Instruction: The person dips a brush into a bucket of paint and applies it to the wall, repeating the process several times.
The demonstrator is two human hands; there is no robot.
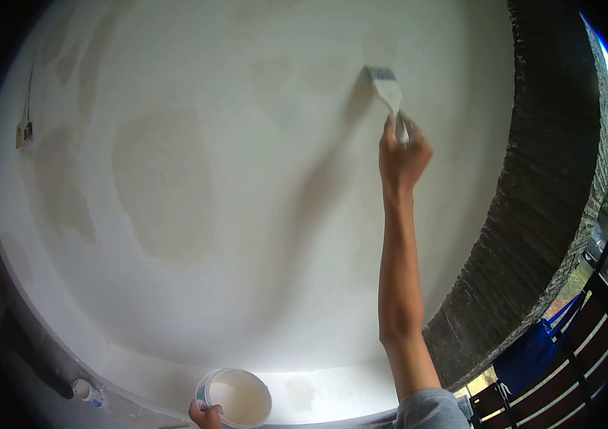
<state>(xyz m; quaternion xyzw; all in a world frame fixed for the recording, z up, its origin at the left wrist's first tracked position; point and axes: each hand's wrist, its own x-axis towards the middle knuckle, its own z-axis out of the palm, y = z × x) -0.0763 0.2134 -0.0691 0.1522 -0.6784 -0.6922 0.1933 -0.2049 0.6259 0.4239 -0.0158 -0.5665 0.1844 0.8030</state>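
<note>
My right hand [405,154], at the end of a raised arm, is closed on the handle of a paint brush [387,87]. The brush points upward, its grey bristles against the white wall [246,143]. Low in the view, my left hand [207,415] grips the rim of a round tub [239,399] holding pale, whitish paint. Greyish patches show on the wall at the left and near the brush. A shadow of the arm falls on the wall to the left of it.
A dark, rough column edge [532,179] curves down the right side. Beyond it are a slatted railing [590,343], a blue bag [525,357] and greenery. A socket with a wire [23,134] hangs at the far left. A white pipe end [87,392] lies lower left.
</note>
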